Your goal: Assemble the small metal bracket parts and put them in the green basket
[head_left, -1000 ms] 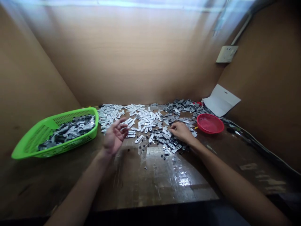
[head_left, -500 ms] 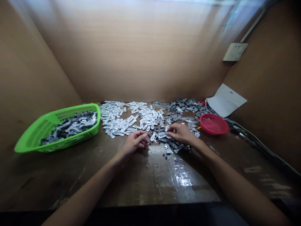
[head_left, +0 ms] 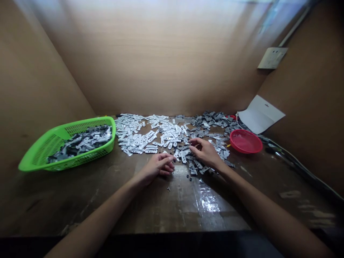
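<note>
My left hand [head_left: 159, 166] is closed above the table, thumb pressed to the curled fingers. Something small and dark shows near its fingertips, too small to name. My right hand [head_left: 205, 152] reaches over the near pile of grey metal parts [head_left: 198, 165], with its thumb and index finger apart and nothing visible between them. Silvery flat metal plates with holes [head_left: 139, 143] lie spread out beyond my left hand. A darker heap of metal parts [head_left: 212, 120] lies behind my right hand. Small black round pieces [head_left: 189, 178] and a tiny metal pin [head_left: 168, 189] lie on the near side.
On the left stands a green plastic basket [head_left: 34, 157], partly filled with metal parts. A red bowl [head_left: 245, 141] sits at the right, near a white card [head_left: 260, 114] leaning on the side wall. Cables run along the right side, below a wall socket [head_left: 272, 58].
My left hand has moved slightly right and nearer to me. My right hand's thumb and index finger have spread apart over the pile. The view has shifted a little.
</note>
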A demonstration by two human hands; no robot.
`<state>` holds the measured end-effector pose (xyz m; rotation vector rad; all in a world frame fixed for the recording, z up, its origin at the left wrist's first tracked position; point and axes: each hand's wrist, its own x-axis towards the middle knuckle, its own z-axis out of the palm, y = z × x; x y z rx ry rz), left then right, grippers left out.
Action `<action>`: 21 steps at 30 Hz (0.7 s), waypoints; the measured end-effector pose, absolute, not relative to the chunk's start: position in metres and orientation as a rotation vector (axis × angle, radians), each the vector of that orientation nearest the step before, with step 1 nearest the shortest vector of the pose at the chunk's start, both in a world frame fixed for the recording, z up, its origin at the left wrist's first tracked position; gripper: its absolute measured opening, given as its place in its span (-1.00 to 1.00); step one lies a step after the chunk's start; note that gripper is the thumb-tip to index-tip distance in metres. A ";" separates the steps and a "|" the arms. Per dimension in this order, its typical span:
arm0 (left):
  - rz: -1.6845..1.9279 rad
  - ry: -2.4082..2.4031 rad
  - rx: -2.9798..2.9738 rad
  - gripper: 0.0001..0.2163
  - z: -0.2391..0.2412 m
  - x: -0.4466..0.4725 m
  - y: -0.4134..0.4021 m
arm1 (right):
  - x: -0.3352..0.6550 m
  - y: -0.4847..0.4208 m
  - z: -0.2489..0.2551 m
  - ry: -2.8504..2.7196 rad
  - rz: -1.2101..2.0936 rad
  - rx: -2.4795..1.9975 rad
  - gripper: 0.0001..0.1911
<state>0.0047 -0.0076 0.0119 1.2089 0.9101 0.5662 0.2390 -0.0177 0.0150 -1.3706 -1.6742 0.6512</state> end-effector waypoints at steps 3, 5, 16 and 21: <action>0.541 0.875 1.145 -0.64 0.013 0.007 -0.011 | 0.226 -0.022 0.015 -1.543 1.030 -1.168 -0.66; 0.547 0.839 1.086 -0.65 0.013 0.008 -0.013 | 0.219 -0.026 0.015 -1.523 1.171 -1.060 -0.65; 0.548 0.746 0.873 -0.81 0.004 0.007 -0.011 | 0.229 -0.026 0.023 -1.757 1.180 -1.104 -0.62; 0.624 0.811 0.836 -0.86 0.005 0.005 -0.009 | 0.261 -0.012 0.021 -1.941 0.480 -1.626 -0.84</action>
